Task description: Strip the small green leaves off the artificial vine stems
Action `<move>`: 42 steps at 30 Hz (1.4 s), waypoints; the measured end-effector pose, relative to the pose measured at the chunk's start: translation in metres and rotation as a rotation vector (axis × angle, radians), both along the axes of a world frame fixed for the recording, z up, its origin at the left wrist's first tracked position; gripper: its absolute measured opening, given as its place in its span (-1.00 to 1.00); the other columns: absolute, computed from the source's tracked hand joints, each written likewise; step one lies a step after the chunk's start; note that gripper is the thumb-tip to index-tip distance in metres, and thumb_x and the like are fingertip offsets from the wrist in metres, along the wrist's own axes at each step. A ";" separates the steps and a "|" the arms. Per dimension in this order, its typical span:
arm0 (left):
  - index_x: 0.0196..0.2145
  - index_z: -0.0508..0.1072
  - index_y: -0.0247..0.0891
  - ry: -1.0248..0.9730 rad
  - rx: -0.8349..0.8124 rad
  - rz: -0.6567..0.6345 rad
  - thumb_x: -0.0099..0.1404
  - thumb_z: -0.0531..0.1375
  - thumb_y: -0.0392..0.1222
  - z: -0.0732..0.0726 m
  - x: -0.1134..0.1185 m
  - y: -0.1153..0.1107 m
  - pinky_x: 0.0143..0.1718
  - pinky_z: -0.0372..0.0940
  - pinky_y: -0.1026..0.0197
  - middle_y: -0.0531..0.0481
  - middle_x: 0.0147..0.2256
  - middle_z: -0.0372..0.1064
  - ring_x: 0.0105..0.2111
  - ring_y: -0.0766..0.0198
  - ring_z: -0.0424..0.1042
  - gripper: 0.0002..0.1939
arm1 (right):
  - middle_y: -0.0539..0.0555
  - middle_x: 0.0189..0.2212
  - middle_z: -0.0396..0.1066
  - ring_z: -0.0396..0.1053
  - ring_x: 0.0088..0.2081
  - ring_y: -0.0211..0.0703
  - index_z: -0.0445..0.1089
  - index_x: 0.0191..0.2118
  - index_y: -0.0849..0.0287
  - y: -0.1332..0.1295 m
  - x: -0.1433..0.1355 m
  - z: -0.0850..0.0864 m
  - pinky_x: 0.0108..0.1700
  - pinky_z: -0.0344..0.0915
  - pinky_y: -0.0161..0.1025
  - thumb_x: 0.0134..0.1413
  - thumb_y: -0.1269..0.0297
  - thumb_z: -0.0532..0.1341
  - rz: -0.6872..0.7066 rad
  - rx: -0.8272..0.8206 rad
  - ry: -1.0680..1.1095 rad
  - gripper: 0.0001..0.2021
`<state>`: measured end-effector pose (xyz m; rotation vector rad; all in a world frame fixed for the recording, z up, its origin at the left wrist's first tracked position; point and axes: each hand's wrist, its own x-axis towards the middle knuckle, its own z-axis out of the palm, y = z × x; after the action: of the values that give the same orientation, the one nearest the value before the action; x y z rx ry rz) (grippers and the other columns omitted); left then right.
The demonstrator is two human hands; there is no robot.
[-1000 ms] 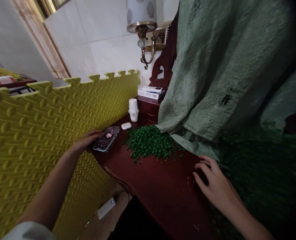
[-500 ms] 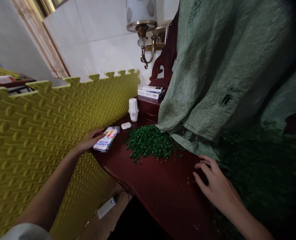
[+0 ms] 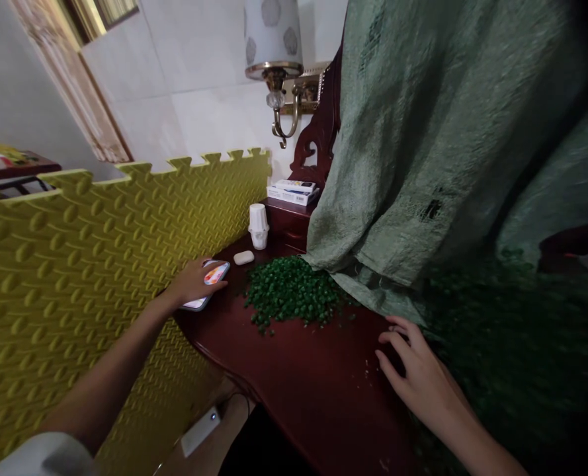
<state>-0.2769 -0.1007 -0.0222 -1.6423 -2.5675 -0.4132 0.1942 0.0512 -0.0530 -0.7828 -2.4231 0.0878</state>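
Note:
My left hand (image 3: 193,283) lies across a smartphone (image 3: 216,273) at the left edge of the dark red table, its fingers and thumb closed around it; the palm hides most of the lit screen. My right hand (image 3: 409,358) rests at the table's right side with fingers loosely bent and apart, holding nothing. Between the hands is a heap of small green plastic pieces (image 3: 294,291). Behind the phone are a small white oval case (image 3: 244,258) and a stack of white cups (image 3: 258,226).
A yellow foam mat (image 3: 100,264) stands upright along the left. Green woven sacking (image 3: 387,165) hangs at the right, above a larger dark mass of green pieces (image 3: 512,357). Flat white boxes (image 3: 292,192) lie on the raised back shelf. A white power bank (image 3: 200,431) is below the table.
My left hand has moved from the phone's left edge to over its screen and closed around it. My right hand keeps its pose. The view has shifted slightly.

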 end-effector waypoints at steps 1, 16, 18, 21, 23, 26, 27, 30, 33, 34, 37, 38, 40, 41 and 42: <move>0.15 0.37 -0.10 0.010 -0.004 -0.002 0.16 0.13 0.22 -0.001 0.000 -0.001 0.21 0.03 -0.08 -0.14 0.18 0.20 0.18 -0.15 0.16 -0.35 | 0.24 0.06 0.15 0.38 -0.05 0.02 0.29 -0.24 0.12 0.000 0.000 0.000 -0.11 0.42 -0.07 0.24 0.27 0.01 0.002 -0.002 0.000 -0.85; 0.21 0.26 -0.24 -0.218 0.178 0.103 0.06 0.22 0.21 0.000 0.001 -0.006 0.26 -0.01 -0.03 -0.22 0.24 0.10 0.23 -0.14 0.12 -0.17 | 0.26 0.08 0.15 0.37 -0.02 0.03 0.30 -0.22 0.14 -0.001 0.002 0.000 -0.07 0.40 -0.03 0.22 0.29 0.03 0.003 -0.028 -0.014 -0.87; 0.19 0.28 -0.25 -0.310 0.209 0.150 0.05 0.23 0.20 0.001 0.000 -0.008 0.23 0.06 -0.05 -0.23 0.20 0.19 0.18 -0.15 0.21 -0.19 | 0.25 0.08 0.15 0.37 -0.03 0.02 0.30 -0.22 0.13 -0.001 0.001 0.001 -0.06 0.40 -0.04 0.23 0.29 0.03 0.000 -0.030 -0.012 -0.87; 0.12 0.34 -0.26 -0.486 0.259 0.222 0.06 0.25 0.14 0.001 -0.002 -0.012 0.08 0.28 -0.04 -0.23 0.09 0.36 0.05 -0.12 0.39 -0.28 | 0.24 0.07 0.15 0.38 -0.04 0.01 0.31 -0.22 0.13 -0.003 0.001 0.002 -0.08 0.41 -0.06 0.23 0.28 0.02 0.002 -0.020 -0.008 -0.86; 0.08 0.36 -0.29 -0.607 0.302 0.269 0.07 0.25 0.10 0.001 -0.003 -0.016 -0.08 0.40 0.01 -0.23 0.01 0.44 -0.07 -0.07 0.49 -0.34 | 0.25 0.06 0.16 0.39 -0.05 0.01 0.31 -0.24 0.13 -0.003 0.000 0.004 -0.12 0.43 -0.07 0.24 0.27 0.01 0.005 -0.011 -0.008 -0.84; 0.05 0.36 -0.32 -0.760 0.373 0.324 0.10 0.23 0.03 -0.001 -0.005 -0.026 -0.27 0.46 0.08 -0.23 -0.05 0.49 -0.20 -0.01 0.55 -0.40 | 0.26 0.05 0.17 0.40 -0.07 0.01 0.31 -0.25 0.13 -0.003 -0.001 0.004 -0.15 0.43 -0.08 0.24 0.26 0.01 0.004 -0.010 -0.011 -0.83; 0.04 0.37 -0.32 -0.802 0.393 0.336 0.10 0.23 0.01 -0.002 -0.007 -0.030 -0.29 0.47 0.09 -0.23 -0.06 0.49 -0.21 -0.01 0.55 -0.42 | 0.26 0.05 0.17 0.39 -0.07 0.01 0.31 -0.25 0.14 -0.003 -0.001 0.004 -0.15 0.42 -0.08 0.24 0.26 0.01 0.004 -0.012 -0.009 -0.83; 0.01 0.39 -0.32 -0.901 0.432 0.348 0.00 0.31 -0.03 -0.001 -0.009 -0.042 -0.29 0.47 0.11 -0.24 -0.02 0.47 -0.16 -0.03 0.54 -0.39 | 0.26 0.06 0.18 0.39 -0.06 0.01 0.32 -0.24 0.14 -0.003 0.000 0.003 -0.12 0.41 -0.08 0.23 0.26 0.02 -0.004 -0.018 -0.007 -0.83; -0.03 0.42 -0.30 -0.984 0.420 0.317 -0.18 0.41 -0.07 0.004 -0.008 -0.052 -0.21 0.47 0.09 -0.24 0.06 0.41 -0.06 -0.10 0.49 -0.29 | 0.25 0.06 0.19 0.40 -0.06 0.02 0.32 -0.24 0.13 -0.004 0.000 0.004 -0.13 0.42 -0.09 0.23 0.25 0.02 -0.014 -0.018 -0.012 -0.83; -0.03 0.43 -0.30 -1.007 0.413 0.298 -0.24 0.44 -0.08 0.006 -0.006 -0.054 -0.18 0.46 0.09 -0.24 0.08 0.40 -0.02 -0.12 0.46 -0.25 | 0.25 0.06 0.20 0.40 -0.06 0.02 0.32 -0.24 0.13 -0.004 0.000 0.004 -0.14 0.42 -0.10 0.23 0.24 0.02 -0.014 -0.015 -0.012 -0.83; -0.05 0.44 -0.29 -1.048 0.402 0.250 -0.34 0.48 -0.07 0.011 -0.001 -0.058 -0.08 0.43 0.10 -0.25 0.11 0.36 0.05 -0.14 0.40 -0.18 | 0.24 0.05 0.21 0.42 -0.08 0.01 0.33 -0.25 0.12 -0.004 -0.001 0.006 -0.17 0.43 -0.11 0.23 0.23 0.02 -0.010 -0.005 -0.013 -0.82; -0.05 0.45 -0.29 -1.052 0.404 0.245 -0.35 0.49 -0.06 0.012 0.001 -0.058 -0.07 0.43 0.10 -0.26 0.12 0.35 0.07 -0.14 0.39 -0.17 | 0.23 0.05 0.21 0.43 -0.09 0.01 0.33 -0.25 0.12 -0.004 -0.001 0.007 -0.18 0.44 -0.12 0.23 0.23 0.01 -0.009 -0.004 -0.014 -0.82; -0.06 0.45 -0.29 -1.052 0.409 0.243 -0.36 0.50 -0.05 0.013 0.003 -0.059 -0.05 0.42 0.09 -0.27 0.14 0.33 0.08 -0.15 0.38 -0.17 | 0.23 0.04 0.21 0.43 -0.09 0.01 0.33 -0.25 0.12 -0.005 -0.001 0.008 -0.20 0.44 -0.13 0.23 0.22 0.01 -0.009 -0.005 -0.016 -0.82; -0.06 0.45 -0.29 -1.052 0.413 0.243 -0.36 0.50 -0.05 0.013 0.004 -0.058 -0.03 0.41 0.10 -0.26 0.13 0.33 0.07 -0.14 0.38 -0.17 | 0.23 0.05 0.21 0.43 -0.09 0.01 0.33 -0.25 0.11 -0.005 -0.001 0.008 -0.20 0.45 -0.13 0.23 0.22 0.01 -0.012 -0.007 -0.016 -0.82; -0.07 0.45 -0.28 -1.052 0.416 0.243 -0.37 0.50 -0.06 0.013 0.005 -0.058 -0.02 0.41 0.10 -0.25 0.13 0.35 0.07 -0.12 0.39 -0.18 | 0.23 0.05 0.21 0.43 -0.09 0.01 0.33 -0.25 0.11 -0.005 -0.001 0.008 -0.19 0.45 -0.12 0.22 0.22 0.01 -0.016 -0.010 -0.016 -0.82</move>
<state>-0.2721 -0.1588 -0.0097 -1.0617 -2.8639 -2.0557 0.1933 0.0463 -0.0450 -0.8099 -2.4323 0.0874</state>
